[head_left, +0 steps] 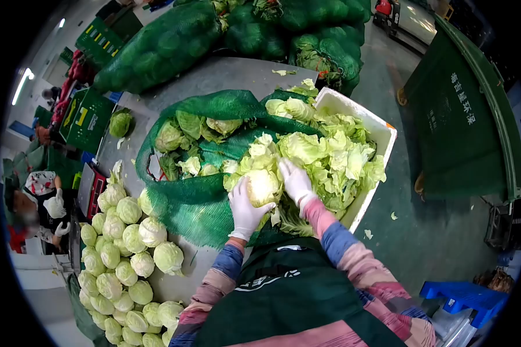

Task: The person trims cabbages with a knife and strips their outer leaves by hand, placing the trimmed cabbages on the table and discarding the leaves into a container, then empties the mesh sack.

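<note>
A pale, partly stripped cabbage point(263, 186) is in front of me, with loose outer leaves around it. My left hand point(247, 209), in a white glove, wraps round its left and lower side. At its right edge my right hand point(296, 180), also gloved, has its fingers bent on a cabbage leaf; the fingertips are partly lost among the leaves. Torn leaves point(336, 159) heap up in a white foam box point(382, 130) to the right. An opened green mesh sack point(185, 202) lies to the left with untrimmed cabbages point(171, 136) inside.
Several trimmed cabbages point(124, 269) are piled at the left. Full green mesh sacks point(162, 49) lie along the table's far side. A single cabbage point(120, 123) sits by a green crate point(87, 121). A large green bin point(463, 115) stands right; a co-worker point(40, 202) is far left.
</note>
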A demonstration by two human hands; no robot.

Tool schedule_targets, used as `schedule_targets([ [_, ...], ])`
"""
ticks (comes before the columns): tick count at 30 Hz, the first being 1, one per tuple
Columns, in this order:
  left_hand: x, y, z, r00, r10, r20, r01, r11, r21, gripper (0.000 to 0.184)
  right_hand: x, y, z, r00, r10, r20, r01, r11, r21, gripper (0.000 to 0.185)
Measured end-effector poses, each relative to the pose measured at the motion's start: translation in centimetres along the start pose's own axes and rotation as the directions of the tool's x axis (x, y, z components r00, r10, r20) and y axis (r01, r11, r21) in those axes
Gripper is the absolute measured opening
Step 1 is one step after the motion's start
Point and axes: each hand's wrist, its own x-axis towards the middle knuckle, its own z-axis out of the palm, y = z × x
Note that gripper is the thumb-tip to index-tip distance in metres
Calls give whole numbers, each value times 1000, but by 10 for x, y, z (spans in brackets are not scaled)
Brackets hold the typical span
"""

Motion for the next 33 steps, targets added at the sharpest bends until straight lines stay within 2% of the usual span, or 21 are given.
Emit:
schedule_targets([
  [1, -10, -2, -3, 1000, -27, -5, 26, 999, -37, 99, 9, 9, 3, 998, 24, -57, -20, 997, 70, 47],
  [4, -16, -19, -6, 998, -48, -32, 41, 981, -189, 99, 35, 39, -5, 999, 1, 32, 4, 988, -154, 48],
  [5, -20, -28, -5, 998, -48, -37, 40, 982, -183, 99, 37, 43, -6, 995, 67, 75, -50, 976, -212, 50],
  [7, -24, -35, -9, 989, -146, -36, 117, 896, -429, 97, 38, 41, 0, 996, 59, 70, -44, 979, -198, 56],
  [8, -25, -37, -7, 985, -159, -63, 120, 903, -413, 95, 35, 40, 5, 995, 59, 76, -43, 979, -198, 56],
  [9, -25, -38, -2, 984, -165, -63, 125, 903, -410, 95, 29, 29, 8, 988, 121, 101, -117, 992, -45, 60],
  [11, -19, -40, 16, 928, -345, -145, 207, 796, -569, 93, 10, 4, 9, 995, 42, 93, -55, 988, 147, 74],
  [12, -13, -36, 24, 883, -460, -96, 292, 697, -655, 95, -3, -2, 18, 999, -33, 35, 28, 990, 135, 74],
  [13, -7, -21, 12, 884, -458, -93, 292, 696, -656, 95, -15, -6, 24, 994, -105, -24, 108, 987, 118, 75],
  [15, 2, 7, -9, 734, -602, 315, 610, 381, -694, 104, -25, -12, 25, 991, -118, 58, 114, 992, 61, 75],
  [16, 1, -7, -10, 880, -432, 197, 473, 754, -456, 113, -24, -18, 12, 993, -49, 109, 53, 998, -36, 74],
  [17, 7, -11, -17, 881, -427, 203, 471, 757, -452, 113, -16, -6, 16, 994, -88, 66, 90, 996, -29, 68],
  [18, 23, 4, -38, 969, -216, 120, 237, 952, -195, 116, -10, 3, 18, 984, -164, 64, 167, 985, -34, 64],
  [19, 39, 13, -48, 994, 29, 105, -39, 995, 91, 119, -6, 8, 18, 969, -239, 60, 241, 970, -40, 61],
  [20, 54, 12, -47, 973, 160, 167, -183, 974, 133, 121, -5, 5, 12, 970, -228, 85, 234, 969, -74, 59],
  [21, 64, 3, -40, 971, 169, 169, -192, 973, 130, 121, -9, 0, 5, 971, -225, 77, 231, 970, -75, 59],
  [23, 76, -17, -24, 885, 274, 376, -310, 950, 37, 118, -22, -17, -6, 970, -202, 138, 224, 959, -174, 61],
  [25, 81, -10, -20, 880, 295, 371, -340, 939, 60, 119, -31, -28, -11, 976, -138, 166, 178, 949, -259, 67],
  [28, 78, 5, -10, 942, 91, 323, -145, 979, 146, 117, -29, -28, -15, 984, -99, 147, 137, 953, -269, 70],
  [31, 74, 8, -11, 948, 124, 293, -167, 978, 126, 116, -20, -22, -19, 978, -99, 183, 152, 940, -305, 67],
  [33, 69, 7, -9, 957, 123, 263, -154, 983, 102, 116, -11, -13, -18, 967, -182, 176, 216, 957, -195, 62],
])
